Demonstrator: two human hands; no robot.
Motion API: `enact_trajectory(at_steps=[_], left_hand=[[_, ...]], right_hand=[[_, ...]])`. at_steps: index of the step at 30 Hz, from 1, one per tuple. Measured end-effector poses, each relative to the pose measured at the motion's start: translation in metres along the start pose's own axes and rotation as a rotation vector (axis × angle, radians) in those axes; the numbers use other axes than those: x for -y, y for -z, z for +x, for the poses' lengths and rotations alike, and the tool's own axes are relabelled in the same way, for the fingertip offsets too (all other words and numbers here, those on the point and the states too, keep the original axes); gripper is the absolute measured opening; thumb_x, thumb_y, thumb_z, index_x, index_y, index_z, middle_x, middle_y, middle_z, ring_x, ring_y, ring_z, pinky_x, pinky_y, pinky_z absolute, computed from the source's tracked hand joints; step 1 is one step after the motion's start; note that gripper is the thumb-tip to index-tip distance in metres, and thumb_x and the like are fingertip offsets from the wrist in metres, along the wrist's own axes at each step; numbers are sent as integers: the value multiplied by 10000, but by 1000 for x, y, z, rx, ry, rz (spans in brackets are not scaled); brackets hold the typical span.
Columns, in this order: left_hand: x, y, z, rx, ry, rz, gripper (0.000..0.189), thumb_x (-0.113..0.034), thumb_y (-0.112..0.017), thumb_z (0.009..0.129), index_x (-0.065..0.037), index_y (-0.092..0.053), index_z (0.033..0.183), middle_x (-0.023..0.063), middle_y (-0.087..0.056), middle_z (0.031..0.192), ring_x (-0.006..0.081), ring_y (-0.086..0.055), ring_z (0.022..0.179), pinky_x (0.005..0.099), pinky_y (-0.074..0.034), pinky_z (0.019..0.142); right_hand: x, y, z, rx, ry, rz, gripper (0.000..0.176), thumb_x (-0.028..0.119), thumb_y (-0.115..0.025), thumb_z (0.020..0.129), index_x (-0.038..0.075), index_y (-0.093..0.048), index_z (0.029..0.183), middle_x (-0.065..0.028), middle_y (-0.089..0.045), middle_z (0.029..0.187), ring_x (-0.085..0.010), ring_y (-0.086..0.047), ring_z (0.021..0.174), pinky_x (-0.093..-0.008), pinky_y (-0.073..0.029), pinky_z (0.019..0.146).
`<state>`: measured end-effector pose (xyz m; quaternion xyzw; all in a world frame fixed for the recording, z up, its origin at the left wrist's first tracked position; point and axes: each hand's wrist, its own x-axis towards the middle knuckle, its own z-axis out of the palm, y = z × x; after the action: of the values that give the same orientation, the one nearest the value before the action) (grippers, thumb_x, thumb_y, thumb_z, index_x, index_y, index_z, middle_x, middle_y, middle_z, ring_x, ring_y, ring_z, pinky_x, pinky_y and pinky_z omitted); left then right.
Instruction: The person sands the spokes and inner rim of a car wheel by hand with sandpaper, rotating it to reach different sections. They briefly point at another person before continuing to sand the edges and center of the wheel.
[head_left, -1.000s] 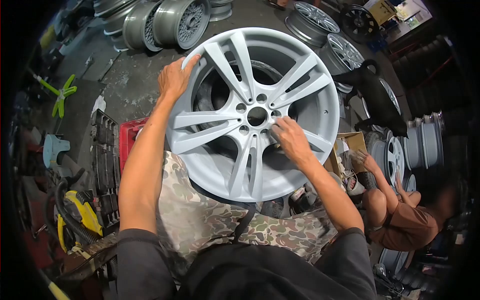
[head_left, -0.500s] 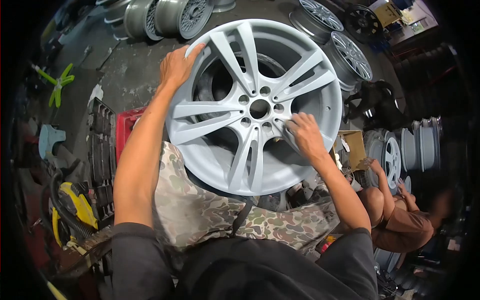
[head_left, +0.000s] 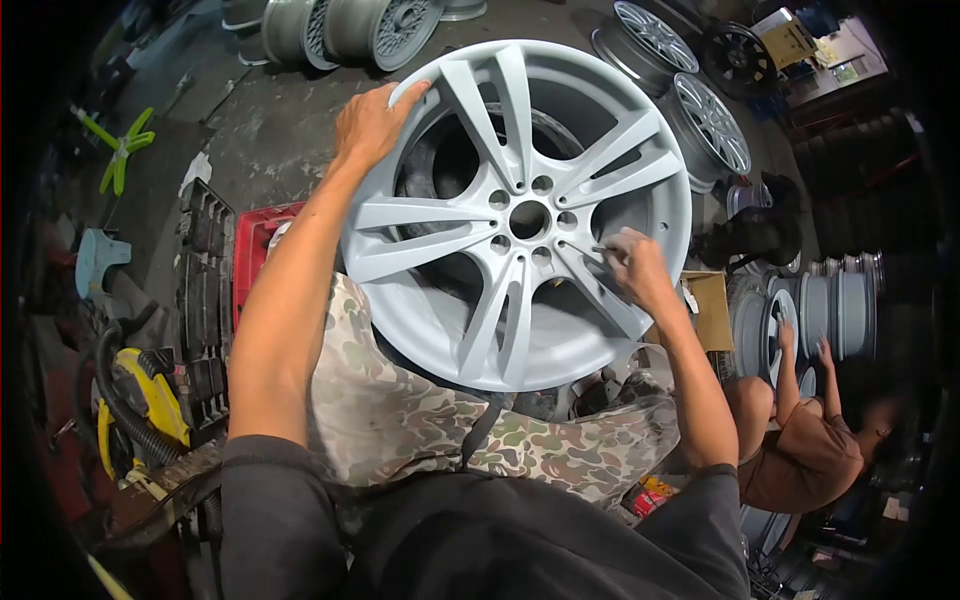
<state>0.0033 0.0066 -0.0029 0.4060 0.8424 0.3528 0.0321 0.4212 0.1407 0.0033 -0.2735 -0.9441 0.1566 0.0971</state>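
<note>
A large pale grey alloy wheel rim with paired spokes stands tilted on my camouflage-clad lap. My left hand grips the rim's upper left edge. My right hand rests on a lower right spoke near the hub, its fingers pinched around something small and thin whose tip touches the spoke; what it is I cannot tell.
Several bare rims lie on the concrete floor at the back and at the right. A red crate and black trays sit left. A yellow vacuum is lower left. Another person crouches at right by a rim.
My right hand has slid from below the hub outward to the right along the spoke. The left hand keeps its hold. The person at right has raised both hands onto a rim.
</note>
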Motion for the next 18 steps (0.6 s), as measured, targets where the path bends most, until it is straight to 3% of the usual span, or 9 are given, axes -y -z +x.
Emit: enact_trajectory(at_steps=[2,7,8,14,18], left_hand=[[-3,1,1,28,-11,20,667,-720,-502,978,-151,-772,1198,217,-766,1010,454,-703,1024,523,-521,893],[-5,2,-1,4,32,1,656,-715,-503,981,-144,-779,1147,221,-762,1002,459,-696,1029,534,-512,890],[-6,4,-2,4,17,-18,686,-713,-509,979,-97,-780,1115,241,-759,981,463,-703,1002,552,-520,899],[-4,3,-1,10,-12,-36,679,-705,-516,982,-84,-780,1060,240,-757,970,469,-702,986,553,-522,889],[-1,-3,-1,-22,-25,-35,686,-704,-517,982,-75,-778,1062,240,-757,967,470,-703,980,554,-524,884]], right_hand=[[-5,-1,-2,30,-52,-30,103,16,-707,796,21,-750,889,-170,-655,821,-395,-665,829,-490,-537,766],[35,-36,40,30,380,-189,62,71,-680,824,24,-714,843,-139,-634,909,-342,-640,954,-442,-514,820],[40,-42,38,78,382,-327,68,93,-652,839,52,-698,813,-102,-633,969,-289,-604,1020,-404,-480,864],[39,-31,35,118,365,-513,123,80,-638,859,51,-721,945,-78,-589,1041,-256,-553,1077,-393,-441,926],[44,-29,2,171,427,-507,82,123,-656,828,58,-699,855,-80,-602,1067,-259,-555,1104,-393,-439,926]])
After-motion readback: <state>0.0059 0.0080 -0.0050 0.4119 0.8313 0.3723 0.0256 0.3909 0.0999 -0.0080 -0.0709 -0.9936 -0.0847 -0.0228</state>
